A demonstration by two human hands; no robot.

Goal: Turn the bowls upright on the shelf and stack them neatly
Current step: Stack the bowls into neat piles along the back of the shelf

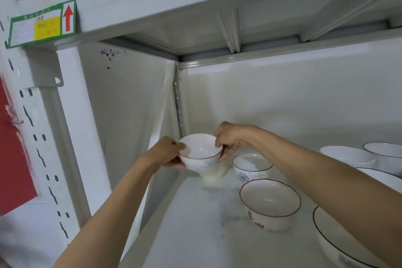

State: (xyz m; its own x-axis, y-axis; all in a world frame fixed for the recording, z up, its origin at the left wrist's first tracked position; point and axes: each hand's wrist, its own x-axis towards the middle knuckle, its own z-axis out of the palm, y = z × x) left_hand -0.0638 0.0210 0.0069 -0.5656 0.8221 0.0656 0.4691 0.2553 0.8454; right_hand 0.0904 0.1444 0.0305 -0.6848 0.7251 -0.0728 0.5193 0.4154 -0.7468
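Both hands clasp a small white bowl (201,154) by its rim, left hand (168,152) on one side and right hand (228,140) on the other, holding it mouth-up above the shelf (185,224) near the back left corner. The step looks like placing an upright bowl. Next, it probably needs lowering squarely into the flower-patterned bowl (251,166) just beside it, or the red-rimmed bowl (269,202) nearer the front.

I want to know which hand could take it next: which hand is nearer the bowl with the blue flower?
Right. The right hand grips the held white bowl just up-left of the blue-flower bowl; the left hand grips that held bowl's far side.
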